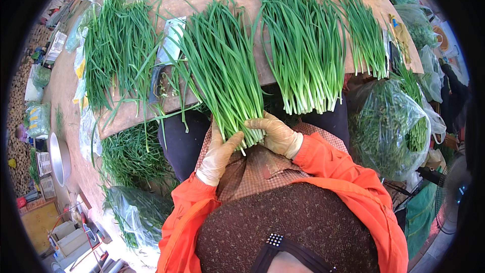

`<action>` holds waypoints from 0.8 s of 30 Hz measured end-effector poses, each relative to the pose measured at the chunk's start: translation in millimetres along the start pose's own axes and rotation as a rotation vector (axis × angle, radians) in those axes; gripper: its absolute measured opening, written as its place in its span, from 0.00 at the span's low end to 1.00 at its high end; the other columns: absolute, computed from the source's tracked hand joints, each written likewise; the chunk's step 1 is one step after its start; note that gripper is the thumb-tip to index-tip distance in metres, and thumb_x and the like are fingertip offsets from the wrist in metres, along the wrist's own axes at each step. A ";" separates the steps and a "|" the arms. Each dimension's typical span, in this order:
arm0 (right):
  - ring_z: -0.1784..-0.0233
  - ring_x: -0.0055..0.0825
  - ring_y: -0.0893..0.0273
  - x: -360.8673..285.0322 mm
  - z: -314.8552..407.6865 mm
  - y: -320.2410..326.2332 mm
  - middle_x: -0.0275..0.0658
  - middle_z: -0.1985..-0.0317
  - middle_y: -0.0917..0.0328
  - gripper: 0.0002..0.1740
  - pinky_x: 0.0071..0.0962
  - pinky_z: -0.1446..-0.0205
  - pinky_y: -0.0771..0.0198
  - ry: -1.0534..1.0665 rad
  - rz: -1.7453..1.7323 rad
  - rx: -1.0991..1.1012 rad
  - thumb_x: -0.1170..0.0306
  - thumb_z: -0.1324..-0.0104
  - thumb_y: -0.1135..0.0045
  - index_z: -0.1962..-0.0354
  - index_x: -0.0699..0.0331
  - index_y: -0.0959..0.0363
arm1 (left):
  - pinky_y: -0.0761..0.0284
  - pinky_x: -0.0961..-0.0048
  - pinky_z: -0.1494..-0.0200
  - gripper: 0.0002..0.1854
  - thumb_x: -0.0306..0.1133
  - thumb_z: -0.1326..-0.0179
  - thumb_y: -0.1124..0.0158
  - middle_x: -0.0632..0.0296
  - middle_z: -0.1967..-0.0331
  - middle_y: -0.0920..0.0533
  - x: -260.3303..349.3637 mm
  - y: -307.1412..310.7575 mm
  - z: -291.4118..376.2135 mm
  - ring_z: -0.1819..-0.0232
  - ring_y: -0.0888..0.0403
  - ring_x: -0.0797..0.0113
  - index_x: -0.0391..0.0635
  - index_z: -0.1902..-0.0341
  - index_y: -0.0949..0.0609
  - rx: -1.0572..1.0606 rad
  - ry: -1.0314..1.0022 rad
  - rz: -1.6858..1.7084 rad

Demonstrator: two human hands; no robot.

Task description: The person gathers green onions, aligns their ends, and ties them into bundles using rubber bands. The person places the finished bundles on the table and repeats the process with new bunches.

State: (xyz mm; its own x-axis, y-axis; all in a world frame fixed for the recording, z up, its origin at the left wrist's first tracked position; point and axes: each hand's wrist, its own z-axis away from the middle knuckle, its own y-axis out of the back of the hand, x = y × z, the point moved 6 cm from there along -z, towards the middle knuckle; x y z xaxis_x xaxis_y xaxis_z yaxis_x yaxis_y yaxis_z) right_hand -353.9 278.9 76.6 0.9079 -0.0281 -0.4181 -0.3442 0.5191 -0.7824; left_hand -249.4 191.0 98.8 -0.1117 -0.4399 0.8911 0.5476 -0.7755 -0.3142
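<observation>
Both my gloved hands hold the pale root end of a thick bunch of garlic chives (227, 68), whose green leaves lie away from me over the board. My left hand (221, 151) grips the stalks from the left, its thumb across them. My right hand (276, 132) closes round the same stalks from the right. A cleaver (171, 43) with a dark handle lies left of the bunch. Beyond it is a loose pile of chives (119, 49). To the right, a larger aligned bunch (305, 53) and a smaller one (365, 36) lie with stalk ends towards me.
The wooden board (132, 119) ends above my knees. Loose greens (132, 155) lie below its left side. A clear plastic bag of greens (386, 129) stands at the right, near a fan (452, 193). Yellowish gloves (401, 36) lie at the board's right edge. A metal basin (60, 159) is far left.
</observation>
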 end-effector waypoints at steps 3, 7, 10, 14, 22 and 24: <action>0.44 0.31 0.22 -2.9 1.8 -1.1 0.39 0.47 0.22 0.24 0.34 0.38 0.26 0.062 0.105 -0.009 0.79 0.35 0.43 0.40 0.64 0.33 | 0.35 0.71 0.33 0.37 0.23 0.34 0.46 0.58 0.34 0.33 0.8 2.3 -2.1 0.34 0.33 0.67 0.44 0.23 0.47 0.027 -0.044 -0.078; 0.48 0.30 0.22 -5.6 2.5 2.1 0.39 0.49 0.23 0.27 0.33 0.42 0.24 0.033 0.043 0.015 0.78 0.37 0.39 0.41 0.65 0.35 | 0.28 0.74 0.41 0.40 0.21 0.41 0.45 0.59 0.40 0.28 0.9 12.6 -0.9 0.43 0.27 0.68 0.43 0.24 0.46 0.058 0.074 0.054; 0.51 0.30 0.21 -6.0 2.2 0.9 0.39 0.52 0.22 0.28 0.34 0.45 0.22 0.021 0.060 0.029 0.78 0.38 0.38 0.41 0.64 0.37 | 0.22 0.74 0.56 0.34 0.23 0.40 0.45 0.60 0.50 0.23 1.9 13.1 1.1 0.57 0.22 0.70 0.45 0.28 0.40 0.039 0.124 0.147; 0.59 0.29 0.19 -1.2 4.4 -15.0 0.39 0.56 0.22 0.28 0.31 0.55 0.21 0.028 0.285 -0.092 0.78 0.38 0.37 0.42 0.65 0.37 | 0.21 0.72 0.69 0.28 0.25 0.38 0.46 0.59 0.59 0.22 -1.8 8.6 -0.8 0.70 0.21 0.68 0.45 0.33 0.36 0.013 0.244 0.200; 0.67 0.30 0.21 -5.4 1.6 -14.3 0.40 0.65 0.21 0.23 0.29 0.62 0.23 0.104 0.389 -0.032 0.82 0.45 0.40 0.50 0.67 0.32 | 0.24 0.73 0.71 0.17 0.29 0.36 0.49 0.59 0.69 0.21 0.9 16.7 3.5 0.75 0.22 0.67 0.43 0.43 0.28 0.081 0.189 0.151; 0.67 0.30 0.20 -10.2 4.8 -11.1 0.39 0.66 0.21 0.23 0.30 0.61 0.23 0.059 0.355 -0.039 0.82 0.45 0.41 0.50 0.67 0.31 | 0.26 0.75 0.72 0.15 0.31 0.37 0.50 0.61 0.72 0.21 1.2 25.3 3.0 0.77 0.24 0.69 0.44 0.48 0.26 0.099 0.183 0.163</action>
State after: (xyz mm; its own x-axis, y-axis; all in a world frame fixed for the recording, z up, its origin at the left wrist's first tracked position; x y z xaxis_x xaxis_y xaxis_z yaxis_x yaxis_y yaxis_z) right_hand -358.1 277.5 91.8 0.7150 0.0986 -0.6921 -0.6458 0.4723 -0.5998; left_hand -233.1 172.3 92.9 -0.1582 -0.6370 0.7545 0.6480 -0.6435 -0.4074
